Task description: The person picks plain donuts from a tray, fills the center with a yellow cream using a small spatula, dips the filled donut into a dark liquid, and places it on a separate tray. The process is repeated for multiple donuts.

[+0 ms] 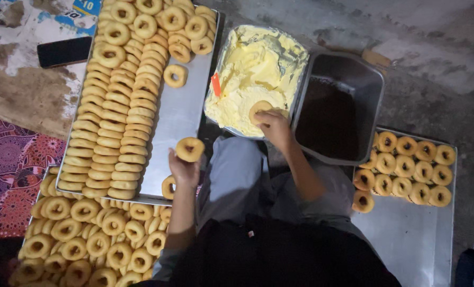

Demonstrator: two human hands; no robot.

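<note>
Fingers of the right hand press one donut into yellow cream, left hand pinches another donut, stacks of plain donuts wait beside.

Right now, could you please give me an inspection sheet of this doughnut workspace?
Surface: worn concrete floor, patterned mat at left.
Job's things: plain doughnuts on upper tray and lower tray; tub of yellow cream; dark tub; right tray with doughnuts.
Clutter: dark phone.
Grippers: left hand holds a doughnut; right hand presses another doughnut into cream.
Cables: nothing seen.
Surroundings: dim.
</note>
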